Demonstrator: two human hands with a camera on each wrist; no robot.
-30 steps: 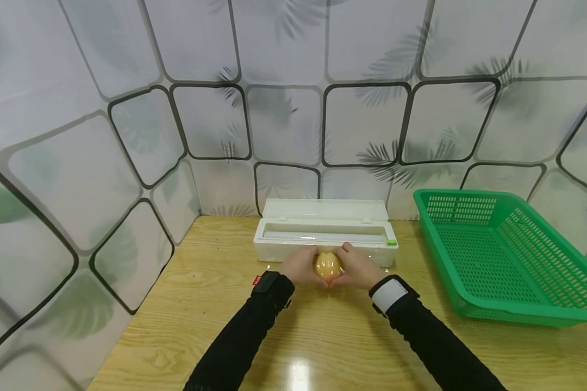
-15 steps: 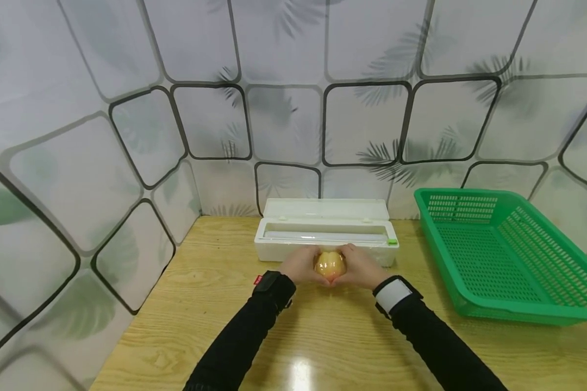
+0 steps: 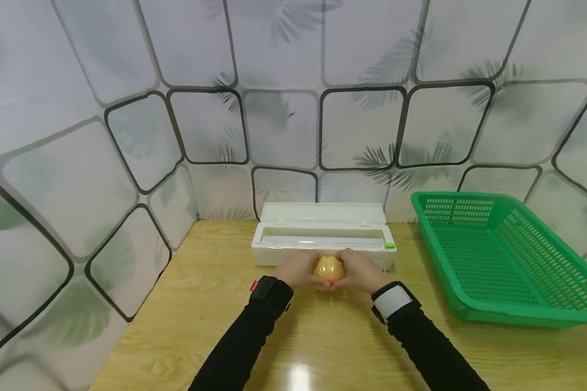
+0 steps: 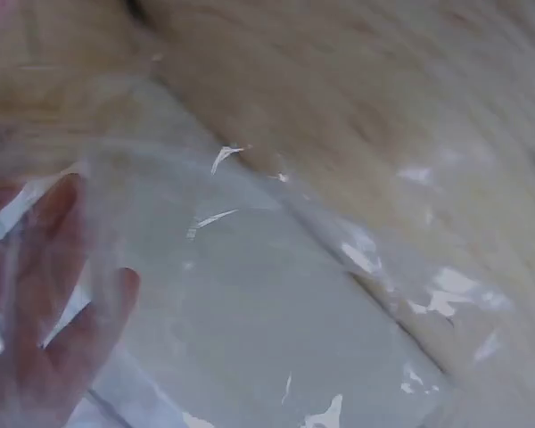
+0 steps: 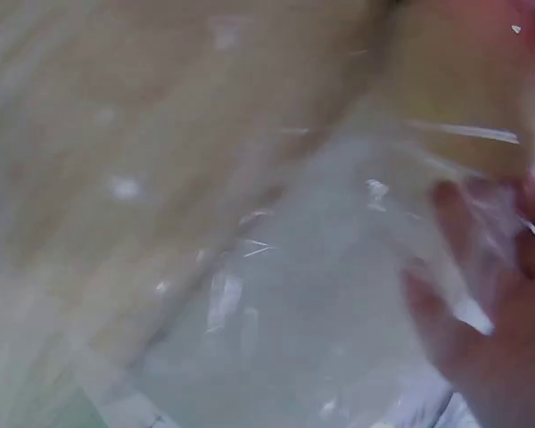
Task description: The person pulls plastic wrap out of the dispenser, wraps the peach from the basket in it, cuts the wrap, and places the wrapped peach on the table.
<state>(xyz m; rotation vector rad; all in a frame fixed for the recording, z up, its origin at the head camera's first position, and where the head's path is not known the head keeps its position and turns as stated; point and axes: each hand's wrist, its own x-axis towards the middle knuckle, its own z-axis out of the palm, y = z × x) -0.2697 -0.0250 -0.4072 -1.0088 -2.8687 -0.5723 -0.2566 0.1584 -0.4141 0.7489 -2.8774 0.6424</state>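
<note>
Between my two hands is a round, glossy yellow fruit with a pinkish lower side (image 3: 329,268), apple- or peach-like; its exact kind is unclear. My left hand (image 3: 299,270) holds its left side and my right hand (image 3: 362,271) its right, with the thumbs close together at the near side. Clear cling film (image 4: 361,254) stretches past the fingers in both wrist views, wrinkled and shiny. Just behind the hands stands a white cling film dispenser (image 3: 264,255), its lid raised, a roll (image 3: 323,240) lying inside. Film covers parts of the fingers in the wrist views.
A green plastic basket (image 3: 484,313) stands on the right of the wooden table (image 3: 215,304). A patterned wall covering (image 3: 283,130) rises behind the table and along its left side. The dispenser's green slider (image 3: 389,245) sits at its right end.
Both hands keep hold of the fruit in front of the dispenser, with only slight finger shifts. The head view has tilted a little, so the scene sits slightly lower.
</note>
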